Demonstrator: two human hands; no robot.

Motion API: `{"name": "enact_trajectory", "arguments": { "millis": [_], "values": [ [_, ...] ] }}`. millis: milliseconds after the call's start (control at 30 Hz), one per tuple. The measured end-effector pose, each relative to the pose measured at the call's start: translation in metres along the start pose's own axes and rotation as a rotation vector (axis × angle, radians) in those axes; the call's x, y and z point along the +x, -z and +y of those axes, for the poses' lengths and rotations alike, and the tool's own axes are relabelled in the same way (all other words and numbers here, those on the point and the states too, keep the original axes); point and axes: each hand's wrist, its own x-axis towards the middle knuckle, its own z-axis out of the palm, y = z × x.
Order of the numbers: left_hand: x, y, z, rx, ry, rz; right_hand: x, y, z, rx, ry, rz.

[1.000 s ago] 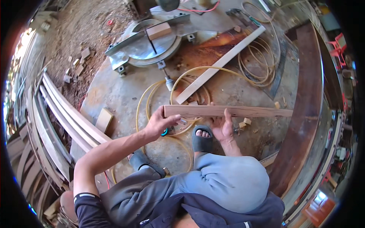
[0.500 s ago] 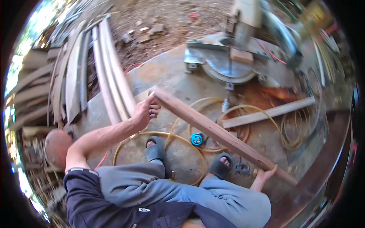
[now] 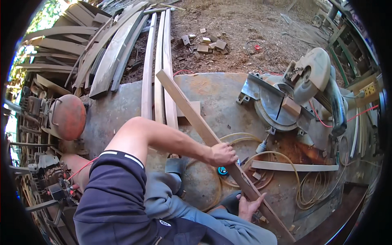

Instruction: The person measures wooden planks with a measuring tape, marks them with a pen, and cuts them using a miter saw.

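Note:
A long, squared wooden plank (image 3: 188,111) slants across the middle, its far end up left and its near end low on the right. My left hand (image 3: 223,154) is wrapped over it around mid-length. Closer to me, my right hand (image 3: 250,206) supports the plank from its underside, thumb along the side and fingers partly hidden. A dark split or groove runs along the wood between and below my hands. Just beyond, partly behind the plank, a round blue tape measure (image 3: 222,170) lies on the concrete.
A miter saw (image 3: 312,75) with a wood block (image 3: 291,106) on its base stands at the right. Coiled yellow hose (image 3: 281,152) and a pale board (image 3: 296,166) lie nearer. Long boards (image 3: 159,65) and a red tank (image 3: 67,117) are at left; offcuts (image 3: 211,45) lie beyond.
My left hand has slid from the plank's far end to its middle, nearer my right hand. The plank now points more steeply away from me, and the view has shifted.

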Motion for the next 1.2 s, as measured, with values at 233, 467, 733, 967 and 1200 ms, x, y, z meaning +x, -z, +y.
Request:
{"name": "enact_trajectory", "arguments": {
  "millis": [233, 467, 733, 967, 1200],
  "values": [
    [-0.036, 0.059, -0.078, -0.268, -0.064, -0.451, -0.026, 0.085, -0.065, 0.199, 0.629, 0.303],
    [-0.143, 0.049, -0.188, -0.192, 0.167, -0.392, 0.004, 0.172, -0.156, 0.208, 0.704, 0.534],
    [-0.307, 0.051, -0.274, -0.084, 0.676, -0.188, 0.018, 0.123, -0.132, 0.144, 0.578, 0.407],
    [-0.361, 0.048, -0.329, 0.336, 1.109, 0.11, 0.038, 0.062, -0.069, 0.094, 0.483, 0.195],
    [-0.143, 0.04, -0.213, -0.299, 0.283, 0.224, 0.017, -0.121, -0.05, 0.105, 0.299, -0.36]
  ]
}}
